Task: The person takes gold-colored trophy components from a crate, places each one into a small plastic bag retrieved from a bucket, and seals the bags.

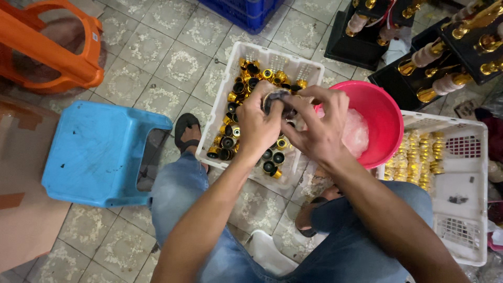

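**Both hands closed on one small dark cap above the white crate**

Blue-jeaned knees fill the near edge, with a white stool seat showing between them. From there both forearms run up and away to meet over the white crate of gold and black caps.

The left hand and the right hand are pressed close together, fingers curled around a single round cap with a dark face and a gold rim. It sits at the far end of both grips, between the fingertips, just above the heap in the crate. The left thumb and fingers wrap its left side; the right fingers reach across it from the right. Both hands are shut on it, and neither looks nearer than the other. I cannot tell which way its axis points, since fingers cover most of it.

Just right of the right hand stands a red plastic bowl holding a clear bag. Farther right, a second white crate holds rows of gold pieces at its left end. At far right, black bases carrying gold and cream columns stand on the tiled floor. A blue stool sits to the left, an orange stool beyond it, and a blue crate at the far edge. A brown cardboard sheet lies at near left. No label is legible.
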